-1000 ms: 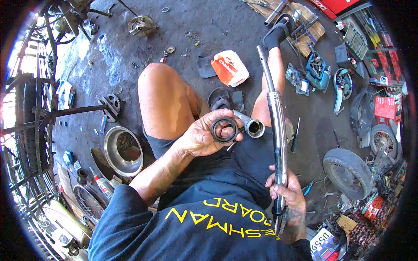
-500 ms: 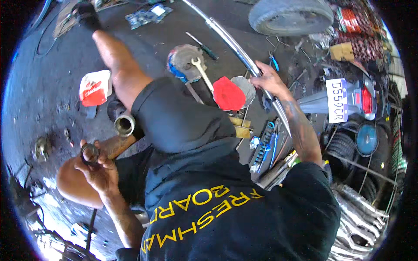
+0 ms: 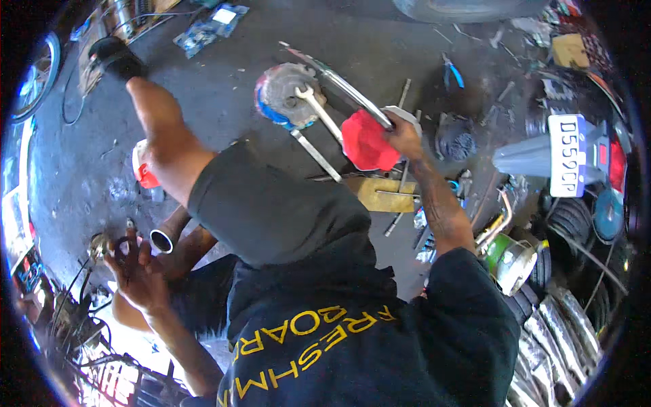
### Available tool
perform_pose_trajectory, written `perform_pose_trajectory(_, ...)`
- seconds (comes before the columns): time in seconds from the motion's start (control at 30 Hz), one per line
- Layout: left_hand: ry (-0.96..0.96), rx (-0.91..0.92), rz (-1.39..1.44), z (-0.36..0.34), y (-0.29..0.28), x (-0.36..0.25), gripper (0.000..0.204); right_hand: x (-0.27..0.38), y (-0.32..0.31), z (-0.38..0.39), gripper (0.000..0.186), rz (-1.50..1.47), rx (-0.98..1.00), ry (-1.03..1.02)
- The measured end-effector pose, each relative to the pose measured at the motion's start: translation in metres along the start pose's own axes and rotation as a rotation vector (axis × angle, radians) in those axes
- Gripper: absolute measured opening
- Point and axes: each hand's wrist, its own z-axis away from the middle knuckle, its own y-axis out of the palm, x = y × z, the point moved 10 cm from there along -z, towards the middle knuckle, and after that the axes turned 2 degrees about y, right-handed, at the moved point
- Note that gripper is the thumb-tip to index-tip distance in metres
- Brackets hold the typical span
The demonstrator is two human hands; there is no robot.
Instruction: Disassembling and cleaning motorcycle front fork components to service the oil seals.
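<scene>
Here the long chrome tube [image 3: 352,91] slants over the concrete floor [image 3: 224,88], its near end clenched in the right hand [image 3: 401,136] beside a red cap [image 3: 366,142], while the left hand [image 3: 139,275] pinches a dark rubber ring [image 3: 122,245] near a short metal pipe [image 3: 163,241] and a spanner [image 3: 317,108].
</scene>
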Motion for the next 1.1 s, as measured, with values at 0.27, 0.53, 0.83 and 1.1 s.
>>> perform_pose_trajectory(0.27,-0.017,-0.719,-0.353,-0.028,-0.079,0.015,0.036,-0.003,0.037,0.011,0.057,-0.033,0.079,0.104)
perform_pose_trajectory(0.53,-0.125,-0.562,-0.039,0.004,-0.042,0.069,0.041,0.116,0.081,-0.031,0.026,0.330,0.015,-0.044)
perform_pose_trajectory(0.83,-0.154,-0.372,0.069,0.025,-0.037,0.092,0.052,0.198,0.212,-0.140,0.014,0.512,0.156,-0.365)
perform_pose_trajectory(1.1,-0.182,-0.188,0.119,0.008,-0.017,0.093,0.053,0.147,0.200,-0.099,0.023,0.321,0.402,-0.203)
